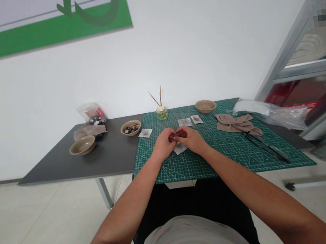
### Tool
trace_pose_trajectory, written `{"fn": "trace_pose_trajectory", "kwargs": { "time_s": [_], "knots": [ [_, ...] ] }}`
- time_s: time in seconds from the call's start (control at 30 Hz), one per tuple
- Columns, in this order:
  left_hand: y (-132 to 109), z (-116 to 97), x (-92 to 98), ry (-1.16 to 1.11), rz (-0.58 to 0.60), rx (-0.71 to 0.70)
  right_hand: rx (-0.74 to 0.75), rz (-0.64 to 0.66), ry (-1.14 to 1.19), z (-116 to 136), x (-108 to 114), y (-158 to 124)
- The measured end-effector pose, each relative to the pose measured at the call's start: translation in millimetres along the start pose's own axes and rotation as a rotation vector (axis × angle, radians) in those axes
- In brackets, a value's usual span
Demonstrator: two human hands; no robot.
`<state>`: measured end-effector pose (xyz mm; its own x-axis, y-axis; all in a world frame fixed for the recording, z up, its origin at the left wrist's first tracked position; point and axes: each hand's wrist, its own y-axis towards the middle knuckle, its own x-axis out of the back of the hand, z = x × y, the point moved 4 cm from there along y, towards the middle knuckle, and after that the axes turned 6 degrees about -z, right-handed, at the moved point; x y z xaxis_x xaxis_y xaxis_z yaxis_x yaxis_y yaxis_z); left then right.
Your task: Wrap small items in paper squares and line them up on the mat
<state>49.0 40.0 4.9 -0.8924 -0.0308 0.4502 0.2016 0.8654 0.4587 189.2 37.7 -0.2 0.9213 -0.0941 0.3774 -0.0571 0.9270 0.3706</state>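
Dark table [110, 156] runs along the wall; green cutting mat [228, 149] covers its right part, overhanging the near edge. Hands work over the mat's left half, about midway between far and near edges. Left hand [163, 143] comes in from the left, right hand [194, 138] from the right; fingers curled, tips drawn narrow and meeting. Can't tell if something small is pinched there, the fingers hide it. Bowl with stone-like pieces [131, 133] sits off the mat, just beyond its left edge, so the left hand is nearer; second bowl [206, 110] stands at the far edge, on the right hand's side. Key relation: printed sheet [180, 148] lies low between the hands, on the near side of the fingertips, a corner toward the near edge. More of it shows on the right hand's side, so that hand reads as slightly nearer. Long axis: can't tell, fingers cover the far part. Similar card [145, 133] is at the mat's left edge, well apart from the left fingertips.
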Motion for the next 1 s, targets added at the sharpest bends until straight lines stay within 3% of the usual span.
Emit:
{"fn": "trace_pose_trajectory", "kwargs": {
  "time_s": [0.2,0.33,0.47,0.83,1.0],
  "knots": [
    [-4.9,-9.6,-3.5,0.180,0.109,-0.024,0.104,-0.148,-0.140,-0.8,9.4,1.0],
    [-18.4,-14.7,-5.7,0.415,0.251,-0.157,0.147,-0.047,-0.189,0.8,11.8,1.3],
    [-28.5,-12.6,-1.0,0.492,0.221,-0.159,0.180,0.113,-0.272,8.1,7.1,-5.9],
    [-31.5,-15.8,4.9,0.669,0.169,-0.086,0.269,0.146,-0.423,11.2,3.7,-16.0],
    [-31.6,-14.7,5.8,0.644,0.153,-0.045,0.218,0.114,-0.473,10.6,3.3,-14.6]
  ]
}}
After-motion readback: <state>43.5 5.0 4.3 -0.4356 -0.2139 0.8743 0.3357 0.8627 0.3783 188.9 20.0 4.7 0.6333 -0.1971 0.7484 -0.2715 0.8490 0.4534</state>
